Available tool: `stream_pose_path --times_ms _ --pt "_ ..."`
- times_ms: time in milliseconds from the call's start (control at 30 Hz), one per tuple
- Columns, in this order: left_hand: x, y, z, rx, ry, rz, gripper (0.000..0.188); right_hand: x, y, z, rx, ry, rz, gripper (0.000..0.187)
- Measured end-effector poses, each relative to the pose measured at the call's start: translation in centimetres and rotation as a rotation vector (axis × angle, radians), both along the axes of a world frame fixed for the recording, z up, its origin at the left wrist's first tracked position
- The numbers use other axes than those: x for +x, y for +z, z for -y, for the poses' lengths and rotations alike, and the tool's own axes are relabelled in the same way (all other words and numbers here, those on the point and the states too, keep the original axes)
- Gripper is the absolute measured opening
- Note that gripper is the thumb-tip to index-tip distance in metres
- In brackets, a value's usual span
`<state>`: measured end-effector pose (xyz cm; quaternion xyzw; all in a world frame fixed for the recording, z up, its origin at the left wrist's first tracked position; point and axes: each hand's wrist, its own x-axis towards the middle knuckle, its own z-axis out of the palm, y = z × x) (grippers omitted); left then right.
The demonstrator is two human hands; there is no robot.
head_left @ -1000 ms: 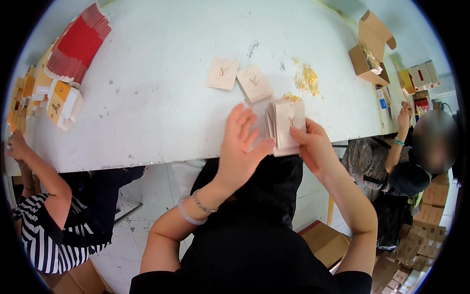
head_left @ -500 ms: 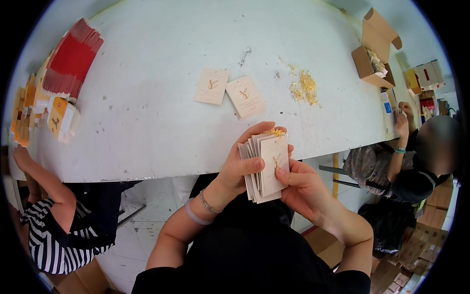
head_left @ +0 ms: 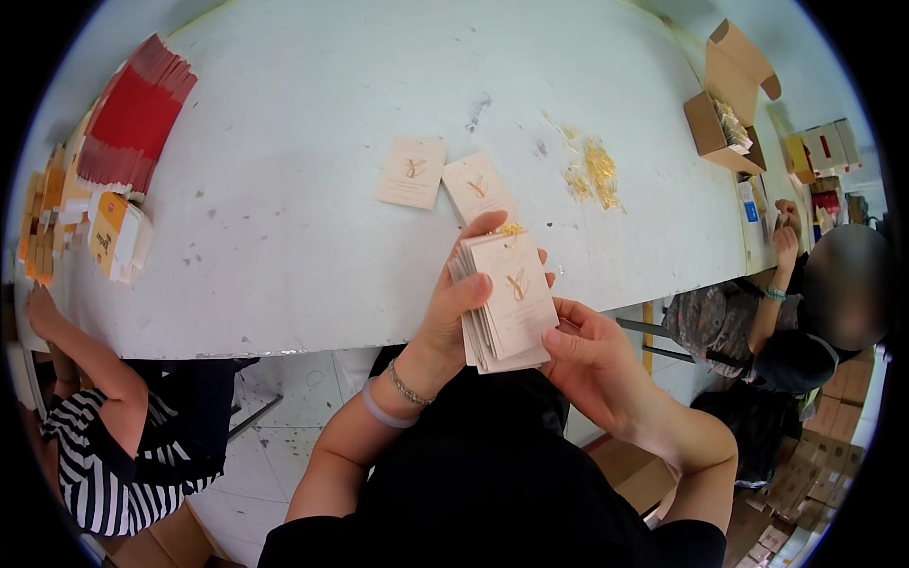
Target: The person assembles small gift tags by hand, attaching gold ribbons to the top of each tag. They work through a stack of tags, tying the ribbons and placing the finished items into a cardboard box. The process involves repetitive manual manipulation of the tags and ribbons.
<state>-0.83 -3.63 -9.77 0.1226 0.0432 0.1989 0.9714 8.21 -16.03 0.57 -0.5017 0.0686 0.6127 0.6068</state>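
A thick stack of cream hang tags (head_left: 516, 289), each printed with a gold emblem, is gripped in my left hand (head_left: 443, 308), its thumb across the left edge and its fingers behind. Small gold fasteners show at the stack's top edge. At the lower right corner of the front tag, my right hand (head_left: 601, 364) pinches the edge between thumb and fingers. Just beyond, two piles of similar tags lie on the table: the left pile (head_left: 411, 172) and the right pile (head_left: 476, 182), partly covered by my left fingers. A heap of gold fasteners (head_left: 599, 175) lies to their right.
The pale table (head_left: 312, 256) curves along its near edge. Red folded packets (head_left: 137, 118) and orange-and-white boxes (head_left: 115, 232) stand at far left. An open cardboard box (head_left: 710, 133) sits at far right. Co-workers sit on both sides, one in a striped shirt (head_left: 118, 464).
My hands have shifted: the left hand and stack moved slightly left and away from me. My right thumb slid from the front tag's face down to its lower right corner.
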Motion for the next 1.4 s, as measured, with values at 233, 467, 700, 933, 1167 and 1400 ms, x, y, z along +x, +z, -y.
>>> stream_pose_path --times_ms 233,467,700,933,1167,1400 --pt "0.8 0.6 0.4 -0.181 0.104 -0.011 0.065 -2.5 -2.4 0.4 0.203 0.008 0.438 0.078" --pt "1.3 0.2 0.4 -0.097 0.096 0.121 0.063 -2.7 -3.5 0.2 0.323 -0.098 0.612 0.075" --pt "2.5 0.8 0.5 0.087 0.326 -0.007 0.075 -2.6 -2.0 -1.1 0.338 -0.335 0.136 0.049" --pt "3.7 0.2 1.2 0.448 0.492 -0.011 0.102 -0.9 -2.6 -3.1 0.178 -0.402 0.218 0.035" --pt "3.4 0.9 0.3 0.366 0.484 0.108 0.086 -0.7 -2.6 -3.0 0.172 -0.386 0.226 0.036" --pt "3.7 -0.7 0.1 0.680 0.515 0.109 0.068 -1.3 -2.0 -3.3 0.203 -0.457 0.280 0.038"
